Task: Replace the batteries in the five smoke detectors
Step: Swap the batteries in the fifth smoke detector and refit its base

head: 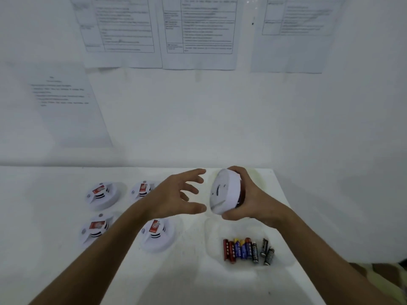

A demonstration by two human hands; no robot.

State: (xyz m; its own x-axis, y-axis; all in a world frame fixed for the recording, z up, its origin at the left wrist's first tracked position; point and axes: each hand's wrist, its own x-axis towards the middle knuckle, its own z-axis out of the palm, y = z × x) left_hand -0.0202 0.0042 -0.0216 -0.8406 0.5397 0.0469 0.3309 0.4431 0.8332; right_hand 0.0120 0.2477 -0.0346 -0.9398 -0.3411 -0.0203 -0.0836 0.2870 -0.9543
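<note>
My right hand (248,199) grips a round white smoke detector (224,191) held on edge above the table, its flat back turned to the left. My left hand (178,194) hovers just left of it with fingers spread, not touching it. Several more white smoke detectors with red labels lie on the table: two at the back (102,194) (143,189) and two nearer (95,228) (156,233). A row of red, blue and black batteries (246,249) lies at the front right.
The white table (198,278) ends at a right edge near the batteries and meets a white wall (198,128) at the back. Printed sheets (198,31) hang on the wall above.
</note>
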